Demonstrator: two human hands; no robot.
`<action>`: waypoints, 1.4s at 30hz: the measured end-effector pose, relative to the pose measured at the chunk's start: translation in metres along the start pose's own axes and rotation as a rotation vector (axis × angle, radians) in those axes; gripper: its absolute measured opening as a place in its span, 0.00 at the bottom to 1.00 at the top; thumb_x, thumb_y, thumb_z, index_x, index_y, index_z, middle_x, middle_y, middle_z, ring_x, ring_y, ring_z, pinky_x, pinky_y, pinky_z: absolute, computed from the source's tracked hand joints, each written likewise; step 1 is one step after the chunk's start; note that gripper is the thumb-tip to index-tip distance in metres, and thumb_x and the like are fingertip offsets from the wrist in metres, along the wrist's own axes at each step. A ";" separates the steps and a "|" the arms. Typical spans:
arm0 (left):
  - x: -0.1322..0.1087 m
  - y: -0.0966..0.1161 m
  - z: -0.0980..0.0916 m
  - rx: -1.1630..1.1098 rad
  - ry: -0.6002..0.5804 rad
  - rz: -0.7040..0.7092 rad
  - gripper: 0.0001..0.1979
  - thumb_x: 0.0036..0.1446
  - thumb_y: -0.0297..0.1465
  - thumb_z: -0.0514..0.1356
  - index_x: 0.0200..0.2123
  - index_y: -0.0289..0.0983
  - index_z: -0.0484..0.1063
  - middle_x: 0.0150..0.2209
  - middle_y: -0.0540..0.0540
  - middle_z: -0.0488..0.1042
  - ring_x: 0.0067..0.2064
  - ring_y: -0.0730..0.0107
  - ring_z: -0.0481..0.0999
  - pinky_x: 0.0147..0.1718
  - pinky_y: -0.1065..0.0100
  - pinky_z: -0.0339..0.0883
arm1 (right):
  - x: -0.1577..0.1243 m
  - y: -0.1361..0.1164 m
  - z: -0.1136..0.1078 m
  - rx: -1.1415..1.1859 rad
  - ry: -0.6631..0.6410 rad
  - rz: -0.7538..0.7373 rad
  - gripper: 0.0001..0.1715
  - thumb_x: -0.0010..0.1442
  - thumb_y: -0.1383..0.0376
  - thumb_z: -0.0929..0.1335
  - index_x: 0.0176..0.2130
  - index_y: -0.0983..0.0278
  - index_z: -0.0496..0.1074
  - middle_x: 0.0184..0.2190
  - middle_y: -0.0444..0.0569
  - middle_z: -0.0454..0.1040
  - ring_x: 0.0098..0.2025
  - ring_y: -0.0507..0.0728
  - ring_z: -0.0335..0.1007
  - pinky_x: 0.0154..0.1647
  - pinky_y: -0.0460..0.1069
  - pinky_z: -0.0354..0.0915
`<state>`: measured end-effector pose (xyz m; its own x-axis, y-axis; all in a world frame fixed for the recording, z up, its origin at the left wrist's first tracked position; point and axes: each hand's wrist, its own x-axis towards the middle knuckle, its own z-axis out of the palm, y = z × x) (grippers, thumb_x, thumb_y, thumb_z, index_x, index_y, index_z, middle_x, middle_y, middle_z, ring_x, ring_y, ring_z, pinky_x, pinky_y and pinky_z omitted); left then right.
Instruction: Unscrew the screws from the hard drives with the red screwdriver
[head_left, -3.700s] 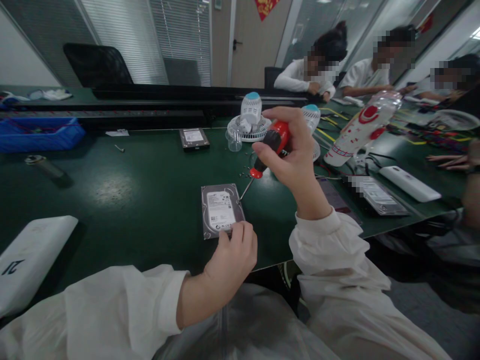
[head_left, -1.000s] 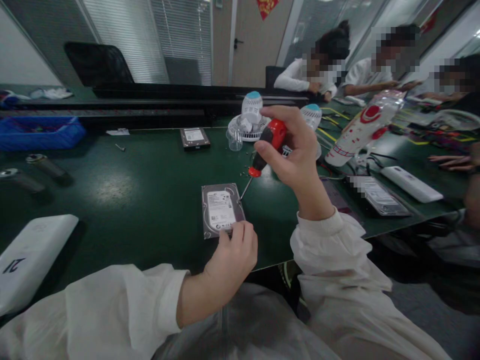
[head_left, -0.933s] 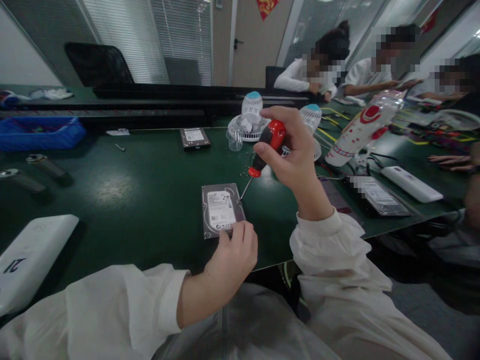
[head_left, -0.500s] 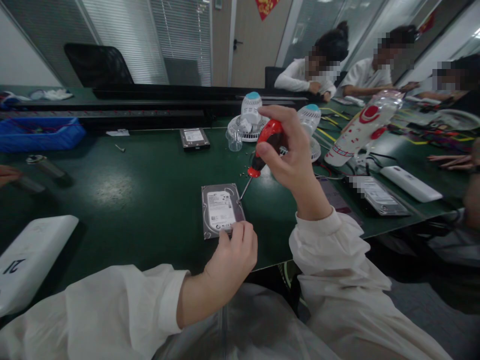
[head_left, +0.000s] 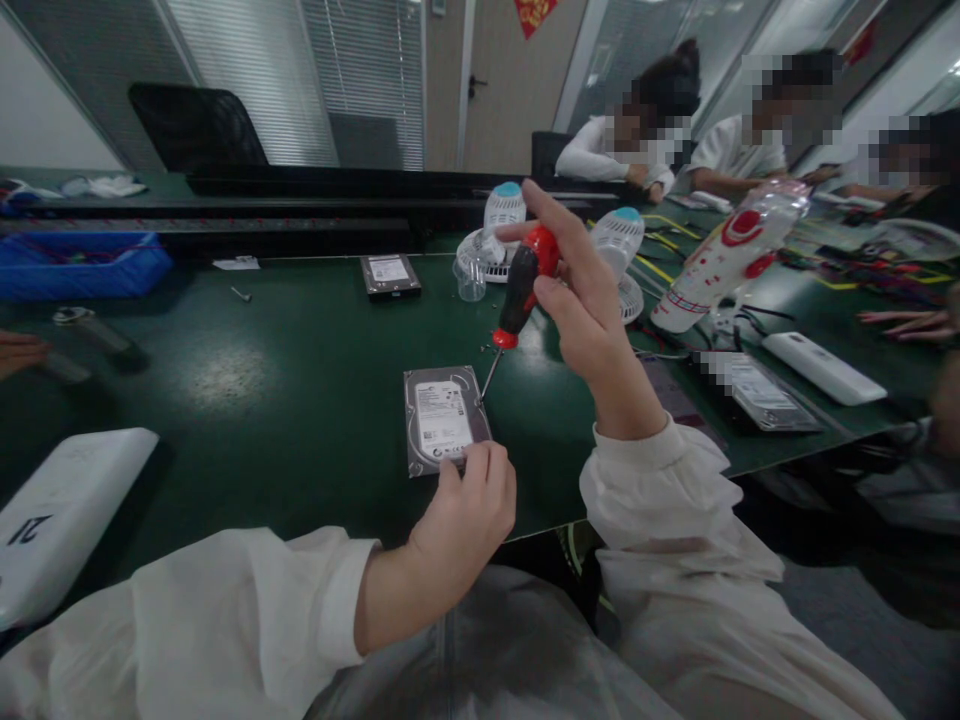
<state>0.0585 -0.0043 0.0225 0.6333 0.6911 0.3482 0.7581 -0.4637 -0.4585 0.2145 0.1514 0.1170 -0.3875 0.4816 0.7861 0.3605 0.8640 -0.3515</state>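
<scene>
A hard drive (head_left: 442,415) with a white label lies flat on the green table in front of me. My left hand (head_left: 474,490) grips its near right corner between thumb and curled fingers. In my right hand (head_left: 577,285) is a red and black screwdriver (head_left: 519,295), tilted, with its shaft slanting down to the drive's right edge. The tip meets the drive around a screw spot there, though the screw itself is too small to make out. My right index finger is stretched out past the handle's top, while the thumb rests against its side.
Behind the drive are loose screws (head_left: 487,348), a clear plastic cup (head_left: 471,280) and white fans (head_left: 504,215). A second hard drive (head_left: 390,275) lies farther back. More drives (head_left: 754,390) and a white power bank (head_left: 823,368) are at right. Another person's hand (head_left: 21,352) shows at left.
My right hand's fingers have loosened and straightened around the screwdriver, and its handle has turned more upright. The tip stays at the drive's right edge. My left hand and the drive hold still.
</scene>
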 end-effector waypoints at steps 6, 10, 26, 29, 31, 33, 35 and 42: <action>0.000 -0.001 0.000 0.008 -0.002 0.000 0.13 0.61 0.22 0.57 0.46 0.26 0.77 0.39 0.40 0.73 0.38 0.60 0.75 0.30 0.64 0.73 | 0.002 0.004 0.000 -0.155 0.090 -0.028 0.32 0.62 0.41 0.67 0.59 0.51 0.69 0.57 0.49 0.75 0.58 0.66 0.71 0.64 0.67 0.68; 0.000 -0.001 0.000 0.009 0.001 0.005 0.13 0.60 0.22 0.57 0.46 0.27 0.77 0.38 0.41 0.73 0.37 0.60 0.74 0.29 0.64 0.73 | 0.001 0.001 -0.001 -0.083 0.045 -0.038 0.33 0.69 0.42 0.58 0.65 0.51 0.64 0.58 0.47 0.75 0.58 0.64 0.71 0.66 0.68 0.65; 0.000 -0.001 -0.001 0.012 -0.012 0.004 0.12 0.62 0.22 0.57 0.45 0.28 0.77 0.38 0.41 0.73 0.38 0.60 0.73 0.30 0.63 0.73 | 0.001 -0.002 -0.002 -0.129 0.014 0.036 0.34 0.67 0.40 0.59 0.65 0.49 0.62 0.58 0.49 0.74 0.60 0.65 0.70 0.67 0.67 0.64; 0.000 -0.001 -0.001 0.008 -0.010 0.005 0.12 0.62 0.23 0.57 0.46 0.27 0.77 0.39 0.40 0.73 0.38 0.60 0.74 0.29 0.64 0.73 | 0.002 -0.001 -0.002 -0.184 0.056 0.030 0.32 0.64 0.40 0.64 0.59 0.52 0.69 0.57 0.50 0.75 0.60 0.67 0.69 0.66 0.68 0.65; 0.000 -0.001 -0.001 0.011 -0.010 0.006 0.12 0.62 0.23 0.58 0.46 0.27 0.77 0.39 0.40 0.73 0.38 0.60 0.74 0.29 0.64 0.72 | 0.002 -0.001 -0.001 -0.186 0.057 0.024 0.30 0.64 0.40 0.63 0.57 0.52 0.70 0.55 0.49 0.75 0.59 0.66 0.70 0.66 0.69 0.65; 0.000 -0.002 -0.001 0.014 -0.010 0.005 0.12 0.62 0.23 0.57 0.46 0.27 0.77 0.40 0.39 0.73 0.38 0.60 0.74 0.29 0.64 0.72 | 0.000 0.000 -0.001 -0.160 0.042 0.012 0.30 0.67 0.40 0.60 0.59 0.52 0.68 0.54 0.49 0.75 0.58 0.65 0.70 0.66 0.69 0.64; 0.000 -0.001 -0.001 0.015 -0.008 0.004 0.12 0.62 0.23 0.57 0.46 0.27 0.77 0.39 0.40 0.73 0.38 0.60 0.74 0.29 0.63 0.73 | -0.001 0.000 -0.001 -0.105 0.023 -0.010 0.32 0.69 0.42 0.56 0.63 0.51 0.65 0.55 0.48 0.75 0.58 0.64 0.70 0.66 0.68 0.64; 0.000 -0.001 0.000 0.004 0.001 -0.002 0.11 0.62 0.23 0.58 0.46 0.27 0.77 0.39 0.40 0.72 0.38 0.60 0.73 0.29 0.64 0.72 | 0.002 0.002 -0.002 -0.155 0.031 -0.003 0.32 0.65 0.41 0.63 0.62 0.51 0.66 0.59 0.49 0.73 0.59 0.66 0.70 0.65 0.67 0.66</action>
<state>0.0582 -0.0041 0.0231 0.6321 0.6915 0.3496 0.7585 -0.4601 -0.4614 0.2164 0.1539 0.1193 -0.3632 0.4725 0.8030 0.4869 0.8311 -0.2688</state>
